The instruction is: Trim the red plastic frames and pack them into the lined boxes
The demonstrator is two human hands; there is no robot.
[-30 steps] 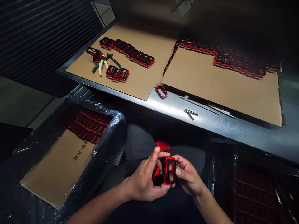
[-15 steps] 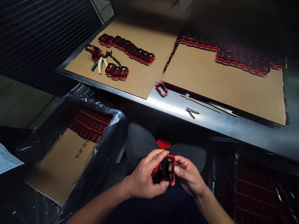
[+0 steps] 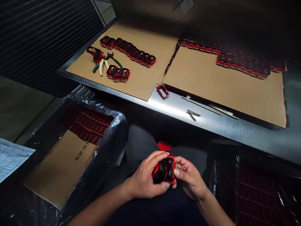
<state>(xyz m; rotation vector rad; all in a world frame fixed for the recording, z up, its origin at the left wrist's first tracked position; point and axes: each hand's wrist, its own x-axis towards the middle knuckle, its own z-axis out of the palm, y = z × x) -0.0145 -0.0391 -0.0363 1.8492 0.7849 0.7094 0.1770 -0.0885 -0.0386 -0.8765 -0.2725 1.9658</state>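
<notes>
The left hand [image 3: 147, 178] grips a red-and-black rectangular frame [image 3: 173, 164] by its ends while the right hand [image 3: 189, 178] pinches its side edge, above the lap [image 3: 142, 144]. A second red piece [image 3: 155, 170] seems crowded into the left palm, so the two could scrape or slip if that grip loosens. Beyond, nippers [image 3: 192, 112] and a loose frame [image 3: 160, 93] lie on the bench [image 3: 170, 106]

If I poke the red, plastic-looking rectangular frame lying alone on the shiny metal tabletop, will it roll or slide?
The frame probably won't roll: it lies flat and has straight sides. It might slide easily, since the metal tabletop beneath it looks smooth and shiny. I'd guess it's light for its size, because its middle is an open hole.
</notes>
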